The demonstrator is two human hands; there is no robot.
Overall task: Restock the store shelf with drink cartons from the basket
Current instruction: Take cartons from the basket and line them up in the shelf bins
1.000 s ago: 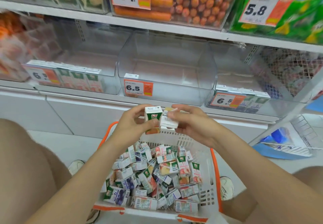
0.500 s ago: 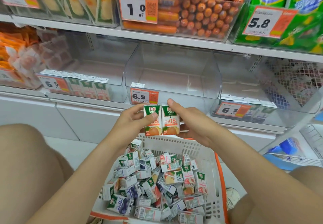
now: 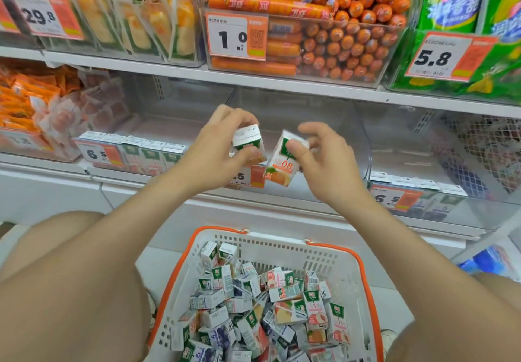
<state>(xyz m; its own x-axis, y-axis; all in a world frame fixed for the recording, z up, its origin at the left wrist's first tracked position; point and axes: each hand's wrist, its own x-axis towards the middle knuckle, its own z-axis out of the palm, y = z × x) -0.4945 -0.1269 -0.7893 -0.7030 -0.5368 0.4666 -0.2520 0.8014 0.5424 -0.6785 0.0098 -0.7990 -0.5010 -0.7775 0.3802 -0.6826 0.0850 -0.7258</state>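
Head view: vs half a sec ago, both hands are sitting higher, up at the front of the clear middle bin [image 3: 362,141]. The two orange-juice cartons, which were pressed side by side, upright, faces to camera, are now coming apart.

The left hand [image 3: 220,150] is gripping the left carton [image 3: 248,138] w/ thumb on the front and fingers curled over the back. Its white top is tipping toward the camera. The right hand [image 3: 324,161] is pinching the right carton [image 3: 282,167] between thumb and index finger, other fingers loosely spread. That carton is leaning, bottom swinging left, w/ "08" print and an orange fruit pic showing. The two are hanging near each other w/ a gap between, prob not touching. Both are hovering in front of the bin's price tag [image 3: 255,176], well above the basket [image 3: 282,248].

My read: pick-up is done and placing into the middle bin is starting, one carton per hand. That bin is looking mostly bare from what's showing, while the left row [image 3: 152,154] and right row [image 3: 414,185] are already standing lined up along their bin fronts. Lots of mixed cartons [image 3: 282,305] are lying jumbled in the basket, so the restock is looking early on.

The cartons are looking small, white w/ a green top band, sharp-edged, no dents visible.
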